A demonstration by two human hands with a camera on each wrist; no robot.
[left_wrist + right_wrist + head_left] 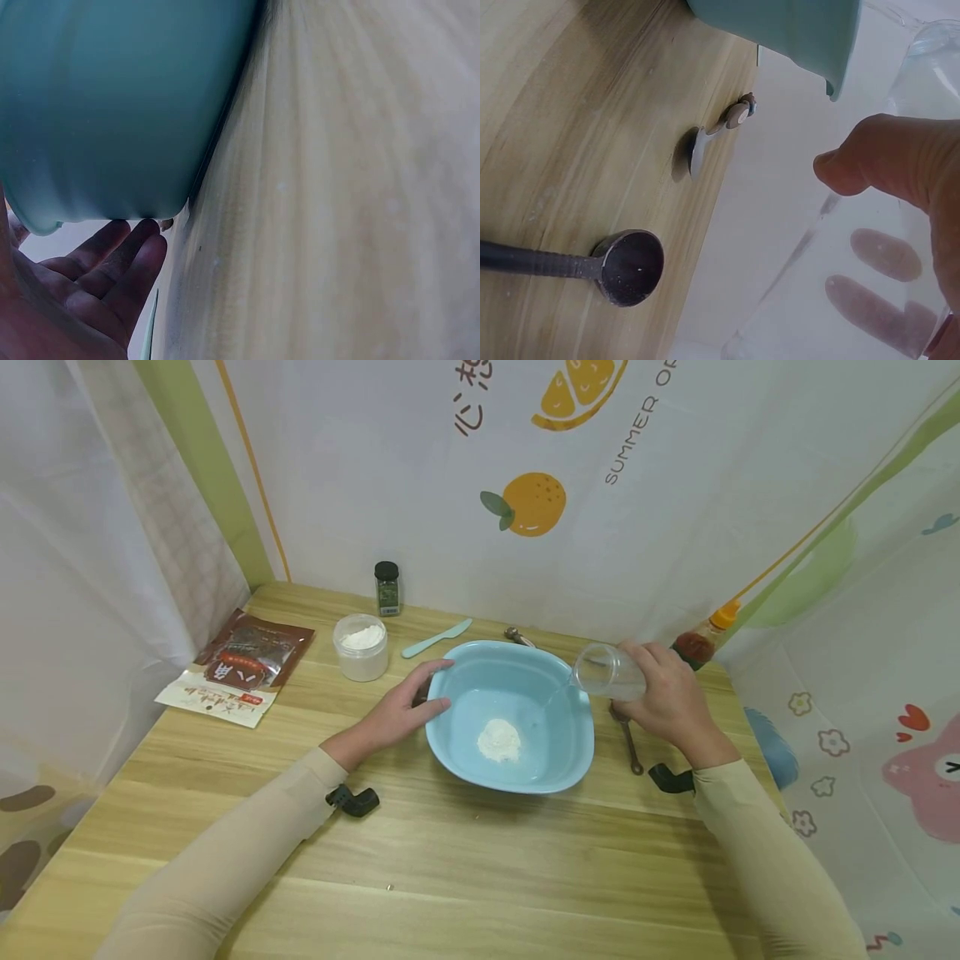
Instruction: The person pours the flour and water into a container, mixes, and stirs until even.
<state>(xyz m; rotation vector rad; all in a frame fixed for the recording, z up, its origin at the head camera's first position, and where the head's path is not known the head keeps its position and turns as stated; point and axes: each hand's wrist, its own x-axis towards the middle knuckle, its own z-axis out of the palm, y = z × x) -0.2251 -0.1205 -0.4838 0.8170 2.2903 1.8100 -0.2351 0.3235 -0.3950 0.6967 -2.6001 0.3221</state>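
Note:
A light-blue plastic basin (465, 768) stands on the table with a heap of white powder (498, 740) on its bottom. My left hand (408, 702) holds the basin's left rim; in the left wrist view several fingertips (146, 251) lie against the outer wall. My right hand (671, 697) grips a clear cup (618, 675), tilted over the right rim, its thumb and fingers around the see-through wall. From the cup's mouth a thin stream of clear liquid (557, 695) runs into the basin. Below that hand lies a dark measuring scoop (632, 268).
An open jar of white powder (362, 652), a pale green spreader knife (437, 638) and a black-capped spice bottle (387, 589) stand or lie behind left. A brown packet (240, 664) lies far left. Metal measuring spoons (712, 135) lie behind the basin; a yellow-capped sauce bottle (705, 637) is at right.

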